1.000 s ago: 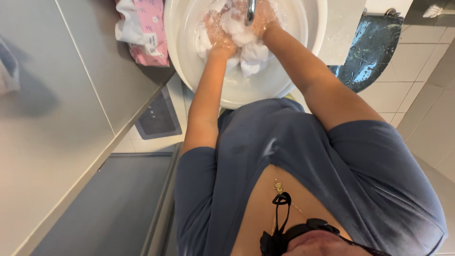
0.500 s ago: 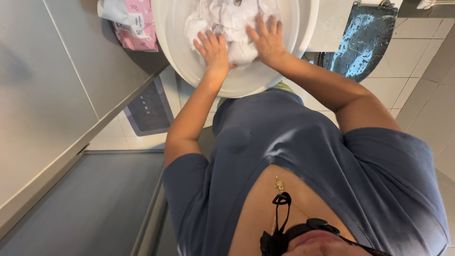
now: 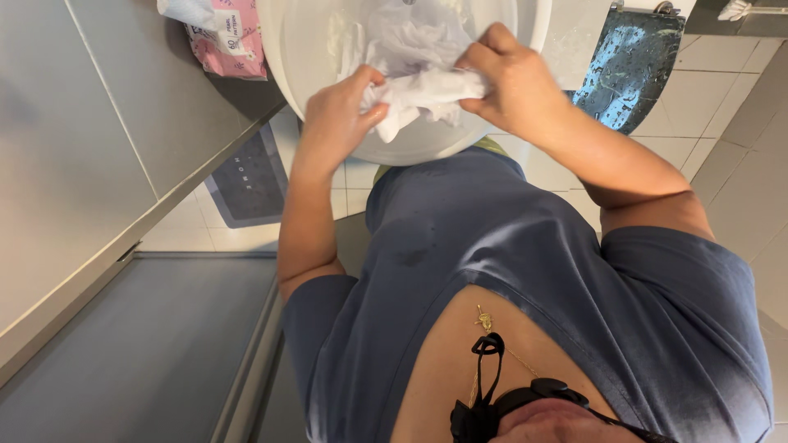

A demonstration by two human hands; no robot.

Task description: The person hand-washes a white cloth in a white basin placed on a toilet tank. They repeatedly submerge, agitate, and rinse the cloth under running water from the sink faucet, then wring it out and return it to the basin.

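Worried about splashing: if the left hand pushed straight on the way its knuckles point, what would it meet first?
Probably the white cloth that the left hand grips with the right hand; beyond it, the white basin. Depth is unclear.

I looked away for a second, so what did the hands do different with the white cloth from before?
Both hands were pressing flat on the white cloth down in the basin. Now the left hand and right hand have each closed a grip on it and lifted a stretch of it up between them, toward the person. The rest of the cloth stays piled in the basin, and the pink packet stays on the counter.
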